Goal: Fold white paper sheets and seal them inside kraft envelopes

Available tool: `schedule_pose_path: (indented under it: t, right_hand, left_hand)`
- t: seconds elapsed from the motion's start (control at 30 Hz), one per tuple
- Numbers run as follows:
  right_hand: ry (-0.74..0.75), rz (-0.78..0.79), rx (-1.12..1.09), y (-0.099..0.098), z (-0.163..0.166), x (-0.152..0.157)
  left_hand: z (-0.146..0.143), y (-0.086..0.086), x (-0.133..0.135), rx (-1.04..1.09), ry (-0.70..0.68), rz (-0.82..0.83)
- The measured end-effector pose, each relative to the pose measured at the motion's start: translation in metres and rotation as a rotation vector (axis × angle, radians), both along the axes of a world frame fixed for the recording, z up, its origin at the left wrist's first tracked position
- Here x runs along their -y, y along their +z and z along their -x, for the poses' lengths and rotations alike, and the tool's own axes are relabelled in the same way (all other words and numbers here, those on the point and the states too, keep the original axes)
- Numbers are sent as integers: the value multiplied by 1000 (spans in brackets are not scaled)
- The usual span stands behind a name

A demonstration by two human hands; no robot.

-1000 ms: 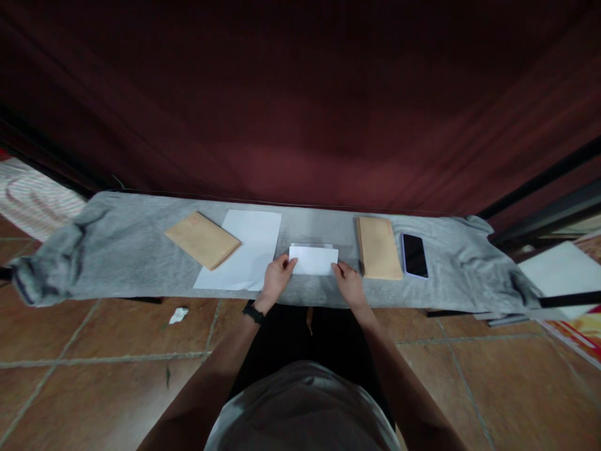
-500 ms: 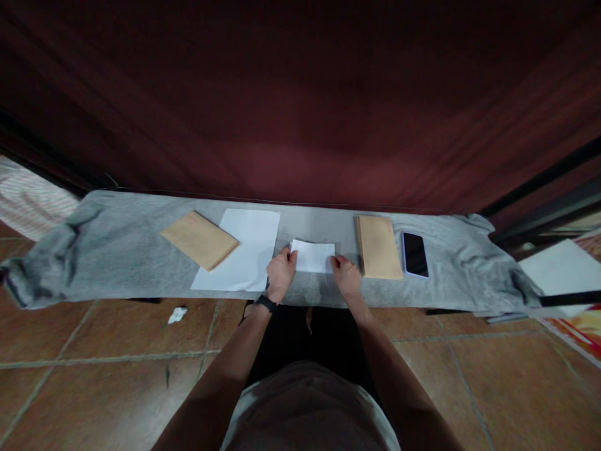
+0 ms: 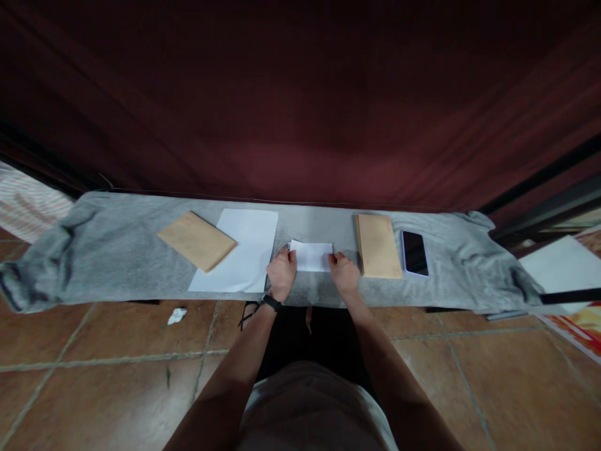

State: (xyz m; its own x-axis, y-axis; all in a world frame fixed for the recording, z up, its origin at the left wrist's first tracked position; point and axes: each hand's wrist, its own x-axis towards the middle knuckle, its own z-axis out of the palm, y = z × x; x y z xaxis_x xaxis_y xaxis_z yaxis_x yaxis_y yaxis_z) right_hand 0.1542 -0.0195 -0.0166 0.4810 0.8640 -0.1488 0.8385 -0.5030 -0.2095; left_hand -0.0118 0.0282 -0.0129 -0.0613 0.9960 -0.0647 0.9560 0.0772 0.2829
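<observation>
A small folded sheet of white paper [image 3: 312, 257] lies low over the grey cloth in front of me. Its left edge is pinched by my left hand [image 3: 282, 270], which has a dark band at the wrist. My right hand [image 3: 344, 272] grips the opposite edge, fingers closed. Larger white paper [image 3: 251, 244] lies flat just left of my left hand. A brown envelope stack [image 3: 198, 241] rests slantwise, partly over that paper. Right of my right hand sits another stack of brown envelopes [image 3: 379, 246].
A phone [image 3: 415, 254] with a dark screen lies right of the envelopes. Grey cloth [image 3: 122, 250] covers the narrow bench. Behind it hangs a dark red curtain [image 3: 300, 163]. A crumpled white scrap [image 3: 177, 316] is on the tiled floor [image 3: 117, 388].
The folded paper's upper edge sits slightly lower and flatter, and its right edge has shifted a little left with my right hand. Both hands keep their hold.
</observation>
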Motion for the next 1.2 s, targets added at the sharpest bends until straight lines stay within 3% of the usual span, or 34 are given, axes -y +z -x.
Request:
schedule_pose_path:
  t: [1.07,1.2]
  right_hand:
    - [10,-24,56,-8,5,-2]
    - [36,-97,71,-9,4,-2]
  left_hand:
    - [-3,-4,0,-76,-23,-5]
    - [-3,-3,0,-63,-30,4]
